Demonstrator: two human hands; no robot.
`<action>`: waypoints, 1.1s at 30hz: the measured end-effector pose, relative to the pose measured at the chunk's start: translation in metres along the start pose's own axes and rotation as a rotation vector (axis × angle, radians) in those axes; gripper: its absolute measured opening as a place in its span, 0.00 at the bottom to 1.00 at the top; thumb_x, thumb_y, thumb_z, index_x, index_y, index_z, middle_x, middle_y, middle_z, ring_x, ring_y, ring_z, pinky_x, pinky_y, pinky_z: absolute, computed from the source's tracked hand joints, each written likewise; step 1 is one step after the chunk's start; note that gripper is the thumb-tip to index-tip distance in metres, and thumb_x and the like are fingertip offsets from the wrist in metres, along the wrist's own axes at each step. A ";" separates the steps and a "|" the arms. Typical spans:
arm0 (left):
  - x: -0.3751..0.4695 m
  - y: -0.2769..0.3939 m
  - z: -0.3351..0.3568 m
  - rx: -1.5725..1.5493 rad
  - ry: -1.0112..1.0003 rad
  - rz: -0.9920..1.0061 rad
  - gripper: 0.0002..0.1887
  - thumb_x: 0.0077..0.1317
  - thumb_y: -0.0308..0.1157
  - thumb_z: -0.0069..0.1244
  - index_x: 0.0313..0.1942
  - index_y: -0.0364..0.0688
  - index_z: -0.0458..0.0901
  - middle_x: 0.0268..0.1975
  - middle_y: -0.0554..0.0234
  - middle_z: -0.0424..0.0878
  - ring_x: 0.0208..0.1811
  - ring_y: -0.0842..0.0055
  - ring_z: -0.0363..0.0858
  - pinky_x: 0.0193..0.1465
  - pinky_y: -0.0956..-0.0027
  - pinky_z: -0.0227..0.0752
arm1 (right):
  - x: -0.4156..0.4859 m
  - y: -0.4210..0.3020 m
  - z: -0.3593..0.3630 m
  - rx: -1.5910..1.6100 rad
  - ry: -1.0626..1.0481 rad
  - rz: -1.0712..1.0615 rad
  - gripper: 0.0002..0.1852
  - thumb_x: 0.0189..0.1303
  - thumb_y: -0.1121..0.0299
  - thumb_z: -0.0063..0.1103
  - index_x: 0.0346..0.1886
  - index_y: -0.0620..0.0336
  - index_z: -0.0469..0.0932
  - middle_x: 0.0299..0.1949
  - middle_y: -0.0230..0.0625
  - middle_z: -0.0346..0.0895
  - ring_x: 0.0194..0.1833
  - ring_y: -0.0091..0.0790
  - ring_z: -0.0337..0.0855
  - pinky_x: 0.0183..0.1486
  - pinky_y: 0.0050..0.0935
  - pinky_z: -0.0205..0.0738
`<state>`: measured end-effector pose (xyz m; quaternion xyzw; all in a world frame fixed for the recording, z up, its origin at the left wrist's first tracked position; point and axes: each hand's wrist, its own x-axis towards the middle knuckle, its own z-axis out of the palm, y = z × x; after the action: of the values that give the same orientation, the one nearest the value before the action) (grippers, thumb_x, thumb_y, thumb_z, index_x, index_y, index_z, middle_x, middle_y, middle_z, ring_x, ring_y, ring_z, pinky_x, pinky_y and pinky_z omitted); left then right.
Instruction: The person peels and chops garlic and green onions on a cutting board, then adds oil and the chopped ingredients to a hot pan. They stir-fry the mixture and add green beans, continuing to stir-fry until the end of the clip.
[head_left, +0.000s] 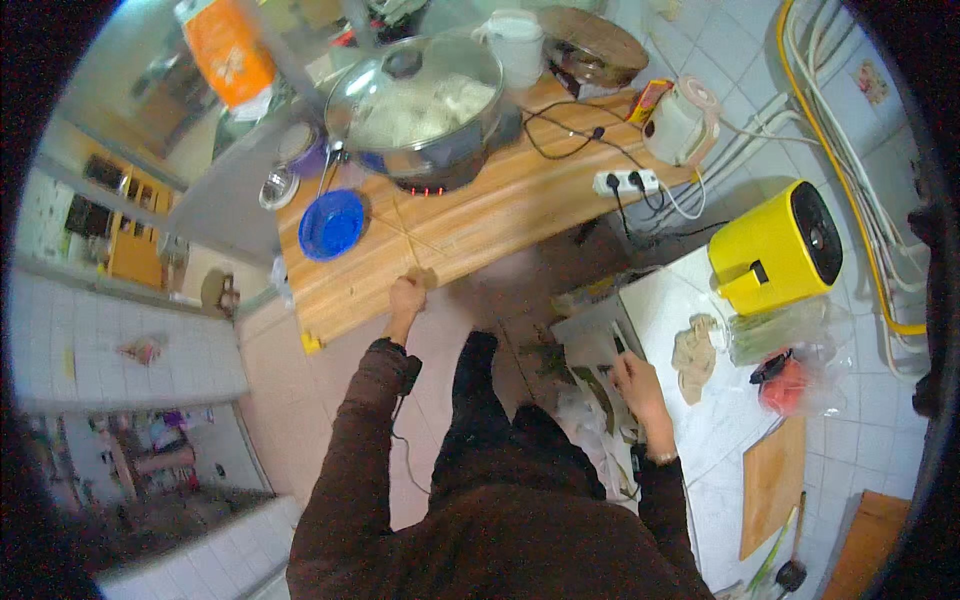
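Observation:
My left hand (407, 295) is closed at the front edge of the wooden tabletop (495, 217), around the near end of a thin light stick, perhaps a chopstick (405, 231). Another thin line crosses it; blur hides what it is. A blue plastic bowl (331, 225) sits to the left of the stick. Behind them a large pan with a glass lid (416, 105) stands on a cooker with red lights, pale food showing through the glass. On the right, my right hand (637, 382) grips the black handle of a small knife (618, 339), blade pointing away from me, beside the white countertop (675, 442).
A power strip (625, 183), cables and a white kettle (679, 124) occupy the table's right end. The white counter bears a yellow appliance (776, 247), a tan cloth (694, 358), plastic bags and a wooden board (772, 487). Plastic bags (592, 420) hang low near my legs.

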<state>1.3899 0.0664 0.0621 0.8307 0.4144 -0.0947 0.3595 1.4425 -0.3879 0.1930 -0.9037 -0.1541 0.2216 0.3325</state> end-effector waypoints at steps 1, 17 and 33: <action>0.022 0.016 -0.009 0.050 -0.036 0.037 0.19 0.68 0.46 0.45 0.43 0.40 0.81 0.31 0.54 0.84 0.29 0.67 0.85 0.29 0.61 0.75 | 0.004 -0.008 -0.001 0.069 0.076 0.004 0.14 0.69 0.64 0.47 0.35 0.66 0.75 0.28 0.49 0.80 0.31 0.46 0.84 0.33 0.38 0.74; 0.107 -0.006 -0.006 0.047 -0.233 0.285 0.10 0.54 0.32 0.52 0.17 0.40 0.75 0.16 0.60 0.75 0.23 0.70 0.80 0.25 0.58 0.70 | 0.028 -0.046 0.058 0.254 0.420 0.201 0.08 0.66 0.73 0.54 0.45 0.64 0.76 0.30 0.36 0.80 0.32 0.26 0.80 0.35 0.25 0.74; -0.106 0.095 0.056 0.311 -1.154 0.400 0.16 0.70 0.40 0.46 0.42 0.32 0.73 0.27 0.53 0.82 0.22 0.73 0.83 0.24 0.69 0.79 | -0.269 0.018 0.093 0.194 0.925 0.434 0.09 0.68 0.72 0.52 0.47 0.62 0.78 0.27 0.41 0.79 0.29 0.31 0.81 0.35 0.28 0.74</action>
<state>1.4022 -0.0748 0.1187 0.7497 -0.0285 -0.5177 0.4112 1.1684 -0.4658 0.1974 -0.8834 0.2210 -0.1237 0.3943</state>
